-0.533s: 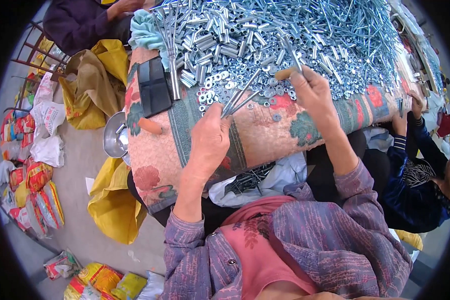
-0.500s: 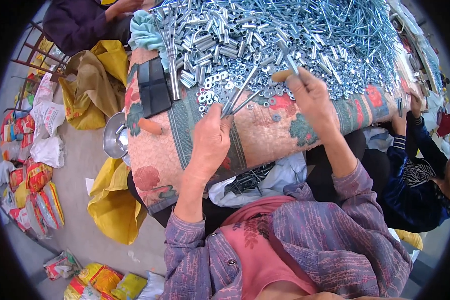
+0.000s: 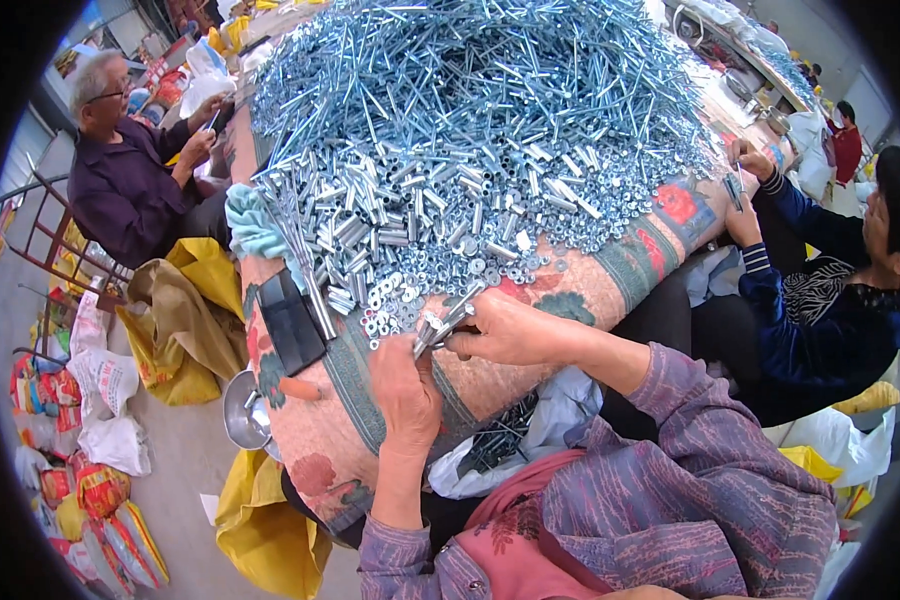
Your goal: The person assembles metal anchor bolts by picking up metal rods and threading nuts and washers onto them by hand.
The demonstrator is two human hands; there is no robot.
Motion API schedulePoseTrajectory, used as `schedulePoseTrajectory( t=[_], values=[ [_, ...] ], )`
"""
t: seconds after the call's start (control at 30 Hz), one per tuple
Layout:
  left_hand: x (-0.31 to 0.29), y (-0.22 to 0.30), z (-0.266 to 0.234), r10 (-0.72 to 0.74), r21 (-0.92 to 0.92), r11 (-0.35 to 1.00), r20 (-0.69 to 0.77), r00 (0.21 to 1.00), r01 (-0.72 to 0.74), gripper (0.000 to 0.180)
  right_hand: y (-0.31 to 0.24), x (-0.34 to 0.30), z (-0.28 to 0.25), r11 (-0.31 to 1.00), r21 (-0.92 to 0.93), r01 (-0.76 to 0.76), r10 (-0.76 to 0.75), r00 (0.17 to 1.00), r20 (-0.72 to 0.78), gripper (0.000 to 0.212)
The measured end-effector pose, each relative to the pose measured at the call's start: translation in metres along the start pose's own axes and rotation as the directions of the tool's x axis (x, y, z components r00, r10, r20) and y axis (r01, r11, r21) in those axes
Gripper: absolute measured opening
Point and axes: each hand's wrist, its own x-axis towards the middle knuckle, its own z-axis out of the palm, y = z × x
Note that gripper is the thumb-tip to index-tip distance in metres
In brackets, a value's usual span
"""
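Note:
My left hand (image 3: 406, 392) is closed around the lower ends of several slim metal bolts (image 3: 438, 328). Pressed against the same bunch, my right hand (image 3: 510, 326) has its fingers closed at the bolts' side; its fingertips are partly hidden. Just beyond them, flat washers (image 3: 386, 306) lie at the near edge of a heap. Short metal sleeves (image 3: 370, 238) spread behind the washers, with small nuts (image 3: 610, 225) to the right. Long thin rods (image 3: 490, 60) pile up at the back.
A patterned cloth (image 3: 315, 440) covers the table. On its left lie a black flat case (image 3: 292, 322), an orange finger cot (image 3: 299, 388) and a teal rag (image 3: 254, 220). A metal bowl (image 3: 242, 408) and yellow sack (image 3: 260, 540) sit beside it. Co-workers sit left and right.
My right hand has come down and left from the heap to meet my left hand at the bolts. The view has tilted up, showing more of the heap and the co-worker at left.

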Motion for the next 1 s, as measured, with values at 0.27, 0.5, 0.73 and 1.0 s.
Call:
schedulePoseTrajectory(
  t=[0.27,0.5,0.73,1.0],
  values=[
    [-0.013,-0.009,-0.014,-0.499,-0.080,0.763,0.559,0.662,0.642,0.019,-0.021,-0.002,-0.019,0.825,-0.560,0.075,-0.279,0.916,-0.288,0.057],
    [0.015,-0.005,-0.028,-0.234,-0.270,0.531,0.865,0.445,0.804,0.024,0.008,0.011,0.007,0.617,-0.673,0.409,-0.270,0.913,0.307,0.037],
    [0.012,-0.026,-0.032,-0.155,-0.242,0.524,0.916,0.371,0.817,0.021,0.031,0.003,-0.011,0.611,-0.647,0.455,-0.307,0.891,0.335,0.017],
    [0.024,-0.013,-0.036,-0.245,-0.346,0.249,0.881,0.405,0.904,0.024,0.027,0.003,0.008,0.718,-0.571,0.398,-0.353,0.915,0.194,0.045]
  ],
)
